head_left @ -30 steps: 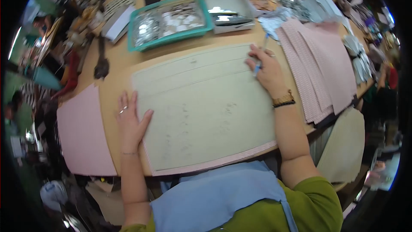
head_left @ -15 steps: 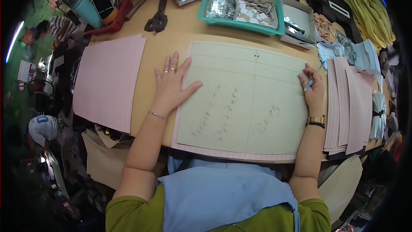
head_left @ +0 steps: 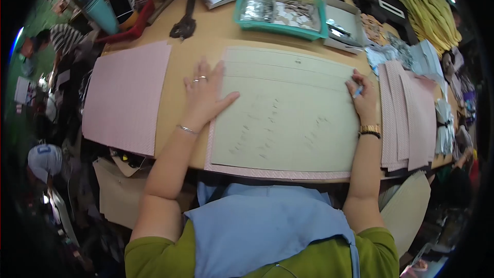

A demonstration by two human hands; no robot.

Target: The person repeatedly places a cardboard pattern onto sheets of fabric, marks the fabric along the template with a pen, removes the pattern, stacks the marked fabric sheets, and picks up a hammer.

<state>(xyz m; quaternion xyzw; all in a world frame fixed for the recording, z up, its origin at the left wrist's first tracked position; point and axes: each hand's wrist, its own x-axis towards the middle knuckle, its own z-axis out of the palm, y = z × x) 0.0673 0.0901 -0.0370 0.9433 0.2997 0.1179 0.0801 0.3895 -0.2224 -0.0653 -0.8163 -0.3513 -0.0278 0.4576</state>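
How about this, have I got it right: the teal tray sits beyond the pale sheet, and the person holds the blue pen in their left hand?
Not quite: the head view shows the blue pen in the right hand, not the left hand. The teal tray does sit beyond the pale sheet.

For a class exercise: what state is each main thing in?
Pale board: flat
Patterned sheet: mostly covered by board
Blue pen: held
Right hand: curled round pen
Left hand: spread, touching board
Teal bin: open, filled
Grey box: open
Left pink sheet: flat
Right pink sheets: overlapping
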